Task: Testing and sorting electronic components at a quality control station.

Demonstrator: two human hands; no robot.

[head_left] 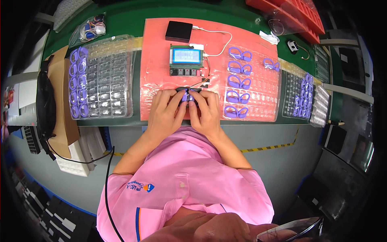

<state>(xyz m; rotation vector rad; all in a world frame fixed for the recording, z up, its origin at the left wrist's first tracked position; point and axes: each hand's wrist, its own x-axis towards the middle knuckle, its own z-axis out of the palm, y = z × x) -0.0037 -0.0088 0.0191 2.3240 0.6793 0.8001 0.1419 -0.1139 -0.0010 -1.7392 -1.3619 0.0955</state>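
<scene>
My left hand and my right hand meet at the near middle of the pink mat. The fingers of both are closed on small purple earbuds, pressed at a small black holder. Fingertips hide most of the earbuds and the holder. Thin wires run from the holder up to a green circuit board with a lit blue display. Right of my hands lies a clear plastic tray with several purple ear-hook earbuds, mostly in its left column.
A black box with a white cable stands behind the display. At left, a stack of clear trays holds more purple earbuds. Further right are another tray, a small white-and-black device and red bins. A black cable hangs at my left.
</scene>
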